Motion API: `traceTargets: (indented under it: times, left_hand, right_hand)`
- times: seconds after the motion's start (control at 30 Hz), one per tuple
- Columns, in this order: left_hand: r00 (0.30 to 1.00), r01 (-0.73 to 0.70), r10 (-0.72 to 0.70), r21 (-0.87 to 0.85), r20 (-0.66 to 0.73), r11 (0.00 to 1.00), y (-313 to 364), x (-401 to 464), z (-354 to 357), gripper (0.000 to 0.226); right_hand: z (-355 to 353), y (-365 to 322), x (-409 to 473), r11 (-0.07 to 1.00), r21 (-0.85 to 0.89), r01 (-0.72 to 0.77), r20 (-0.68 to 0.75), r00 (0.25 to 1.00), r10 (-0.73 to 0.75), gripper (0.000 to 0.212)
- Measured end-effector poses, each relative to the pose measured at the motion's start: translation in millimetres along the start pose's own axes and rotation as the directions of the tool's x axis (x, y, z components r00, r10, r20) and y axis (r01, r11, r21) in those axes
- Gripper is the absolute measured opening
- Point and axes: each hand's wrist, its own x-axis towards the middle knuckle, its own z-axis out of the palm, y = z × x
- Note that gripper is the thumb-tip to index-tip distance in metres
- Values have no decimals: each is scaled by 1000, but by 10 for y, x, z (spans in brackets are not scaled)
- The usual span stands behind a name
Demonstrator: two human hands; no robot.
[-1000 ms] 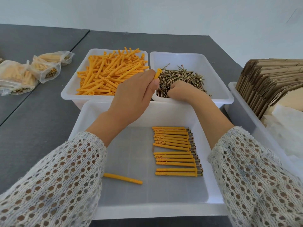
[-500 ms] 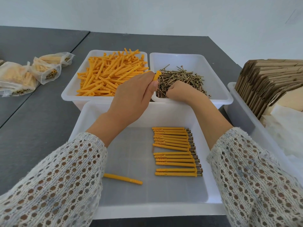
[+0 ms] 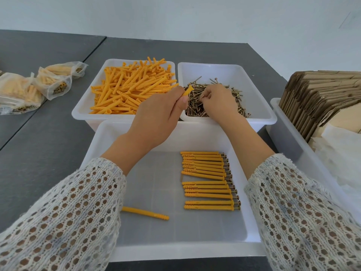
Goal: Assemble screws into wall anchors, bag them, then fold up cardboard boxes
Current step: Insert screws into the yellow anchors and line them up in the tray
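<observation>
Grey table, white trays: left hand is pinching an orange anchor, open end up; right hand is pinching a screw beside it, prob. for insertion.

Anchors, screws, boxes
Orange anchor sticking up from a fist over the screws, a brass pile lying in rt bin; loose anchors filling lt bin; flat brown boxes standing far rt.
</observation>
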Motion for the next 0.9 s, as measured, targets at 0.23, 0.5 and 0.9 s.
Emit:
traceTargets:
  times: [0.23, 0.5, 0.9]
  left_hand:
    - [989, 123, -134, 135, 70, 983, -85, 8, 35, 37]
    - [976, 182, -201, 184, 88, 966, -155, 40, 58, 30]
    - [976, 202, -211, 146, 49, 969, -166, 44, 90, 29]
  right_hand:
    - [-64, -103, 19, 907, 416, 58, -251, 966, 53, 14]
    - [-149, -221, -19, 314, 947, -65, -8, 974, 225, 17]
    - [-70, -334, -77, 233, 967, -104, 81, 991, 106, 17]
